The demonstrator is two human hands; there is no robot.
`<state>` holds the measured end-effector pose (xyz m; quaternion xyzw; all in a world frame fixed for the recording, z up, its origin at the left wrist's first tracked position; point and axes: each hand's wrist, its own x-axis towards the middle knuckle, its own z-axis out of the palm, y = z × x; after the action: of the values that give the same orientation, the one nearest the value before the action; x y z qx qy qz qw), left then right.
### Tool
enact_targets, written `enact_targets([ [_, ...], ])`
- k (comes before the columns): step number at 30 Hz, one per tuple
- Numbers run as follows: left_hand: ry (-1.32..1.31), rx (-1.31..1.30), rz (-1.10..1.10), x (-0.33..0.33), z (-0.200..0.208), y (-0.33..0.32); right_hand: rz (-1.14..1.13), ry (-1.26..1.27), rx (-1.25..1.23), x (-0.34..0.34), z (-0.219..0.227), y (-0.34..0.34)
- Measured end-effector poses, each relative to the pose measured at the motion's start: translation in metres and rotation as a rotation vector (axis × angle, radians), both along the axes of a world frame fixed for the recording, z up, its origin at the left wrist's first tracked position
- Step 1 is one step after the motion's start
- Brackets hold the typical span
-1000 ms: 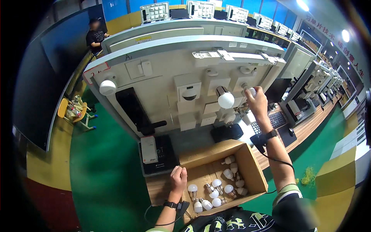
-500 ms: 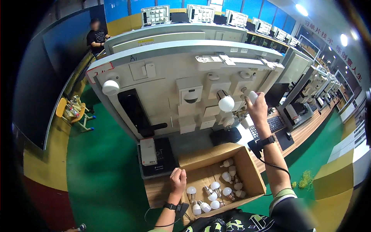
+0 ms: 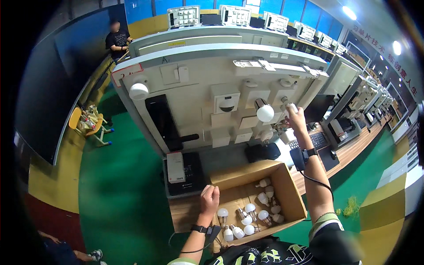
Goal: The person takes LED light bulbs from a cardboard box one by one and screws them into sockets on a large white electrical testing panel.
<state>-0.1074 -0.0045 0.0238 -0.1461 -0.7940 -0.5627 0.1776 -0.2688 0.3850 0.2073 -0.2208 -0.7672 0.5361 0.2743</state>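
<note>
My right hand (image 3: pixel 297 119) is raised at the right side of an upright white panel (image 3: pixel 194 95). Its fingers are closed round a light bulb (image 3: pixel 292 107), held close to a lamp holder (image 3: pixel 284 100) on the panel; whether the two touch is hidden. Just left of it, a round white bulb (image 3: pixel 265 113) sits in another holder. My left hand (image 3: pixel 210 198) is closed in a fist at the left edge of an open cardboard box (image 3: pixel 289 187); what is inside its fingers, if anything, is hidden. Several white bulbs (image 3: pixel 250 210) lie loose in the box.
Behind the box, a small white carton (image 3: pixel 176 167) lies on a black case (image 3: pixel 191 176). A keyboard (image 3: pixel 318 140) and mouse (image 3: pixel 333 154) are on the desk to the right. A yellow chair (image 3: pixel 86 121) stands at left, with a person (image 3: pixel 117 40) beyond.
The view has shifted, so the panel and box appear slightly farther right. My right hand stays on the bulb, now nearer the holder. Another person's leg has appeared at lower left.
</note>
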Motion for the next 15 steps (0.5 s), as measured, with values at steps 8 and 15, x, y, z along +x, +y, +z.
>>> enact_targets([
  [8,0.017,-0.096,0.015,0.001,0.002,-0.005,0.220,-0.068,-0.477,-0.001,0.020,-0.006],
  [15,0.142,-0.526,-0.136,0.011,0.023,0.014,0.437,-0.009,-1.287,-0.005,0.014,0.026],
])
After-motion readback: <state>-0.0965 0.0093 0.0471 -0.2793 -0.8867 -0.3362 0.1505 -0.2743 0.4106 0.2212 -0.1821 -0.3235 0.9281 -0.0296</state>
